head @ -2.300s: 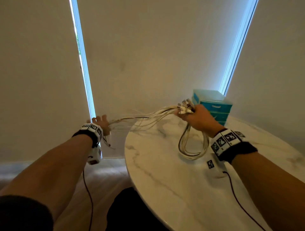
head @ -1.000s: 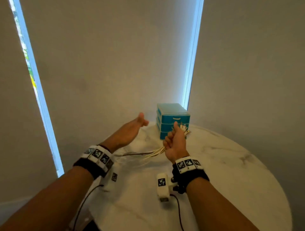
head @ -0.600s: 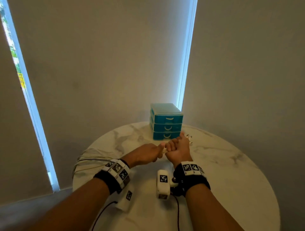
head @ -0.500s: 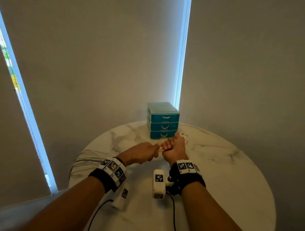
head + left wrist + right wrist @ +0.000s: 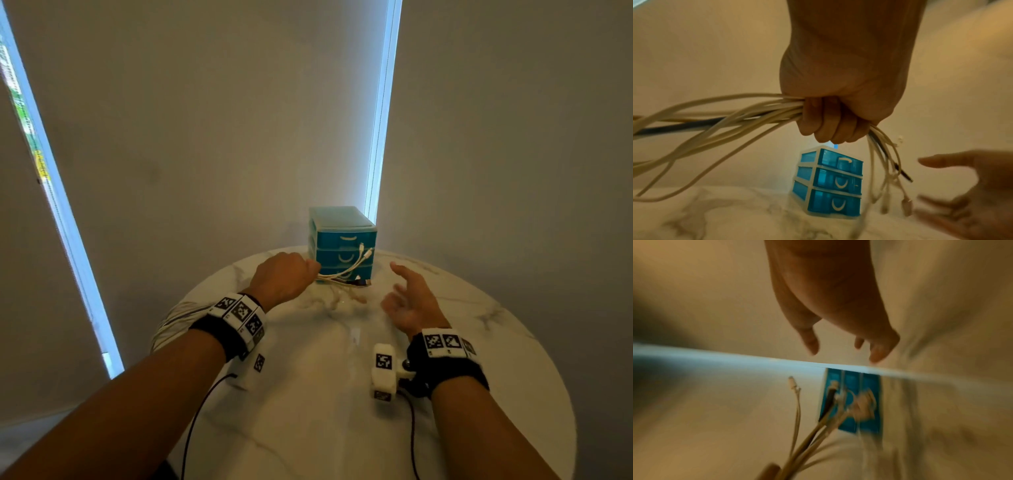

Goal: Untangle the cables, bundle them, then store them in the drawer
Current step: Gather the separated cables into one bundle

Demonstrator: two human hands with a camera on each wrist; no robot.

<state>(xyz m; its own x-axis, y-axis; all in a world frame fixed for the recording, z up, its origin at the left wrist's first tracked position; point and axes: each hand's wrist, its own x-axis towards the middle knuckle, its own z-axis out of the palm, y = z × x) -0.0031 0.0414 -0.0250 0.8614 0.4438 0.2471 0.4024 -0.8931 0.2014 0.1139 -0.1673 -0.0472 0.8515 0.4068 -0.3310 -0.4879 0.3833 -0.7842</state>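
My left hand point(image 5: 286, 279) point(image 5: 835, 113) grips a bunch of white cables and one dark cable point(image 5: 731, 116) in a fist above the marble table point(image 5: 342, 394). Their plug ends point(image 5: 356, 270) point(image 5: 894, 170) stick out to the right, in front of the teal three-drawer unit point(image 5: 342, 240) point(image 5: 830, 183). All three drawers look closed. The long part of the cables point(image 5: 178, 317) trails left, over the table's edge. My right hand point(image 5: 409, 298) point(image 5: 840, 340) hovers empty to the right of the plugs, fingers spread. The right wrist view is blurred.
The round table stands against blinds, with bright window slits point(image 5: 380, 113) behind the drawer unit and at the left point(image 5: 44, 192). Thin black wrist-camera leads point(image 5: 198, 411) run back along both forearms. The table's near half point(image 5: 325, 428) holds only those leads.
The right hand has let go of the plug ends and moved off to the right, opening. The left hand now holds the bunch alone, nearer the drawer unit.
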